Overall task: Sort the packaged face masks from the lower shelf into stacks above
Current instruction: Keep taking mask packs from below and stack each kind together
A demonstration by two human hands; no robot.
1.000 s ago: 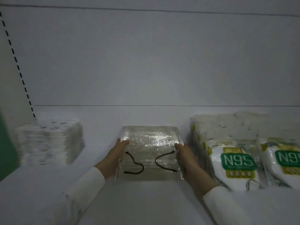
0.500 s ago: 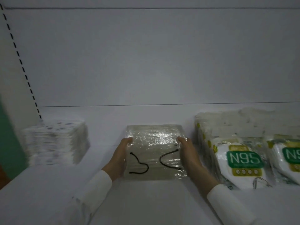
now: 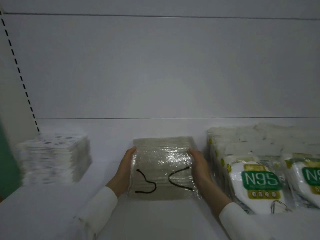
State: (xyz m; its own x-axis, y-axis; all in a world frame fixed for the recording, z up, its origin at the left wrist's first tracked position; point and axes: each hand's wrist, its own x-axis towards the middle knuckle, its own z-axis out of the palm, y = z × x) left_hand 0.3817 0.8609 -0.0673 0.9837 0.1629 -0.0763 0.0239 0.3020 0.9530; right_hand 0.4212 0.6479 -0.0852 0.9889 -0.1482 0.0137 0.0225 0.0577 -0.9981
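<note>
A stack of clear-wrapped pale masks with black ear loops [image 3: 162, 168] sits mid-shelf. My left hand [image 3: 123, 170] lies flat against the stack's left side, fingers straight. On the opposite side my right hand [image 3: 199, 168] presses in the same way. Both hands touch the stack's edges without curling round it. A blurred stack of white patterned mask packs [image 3: 53, 156] stands at the left. Rows of white N95 mask packs [image 3: 259, 181] with green labels fill the right.
The white shelf board [image 3: 155, 220] runs across the foreground, with a white back panel behind. A slotted upright [image 3: 19, 71] rises at the far left, beside a green surface [image 3: 7, 161]. Bare shelf lies between the left stack and the middle one.
The view has shifted slightly, so everything sits a little further right. Both hands stay pressed against the sides of the clear-wrapped stack.
</note>
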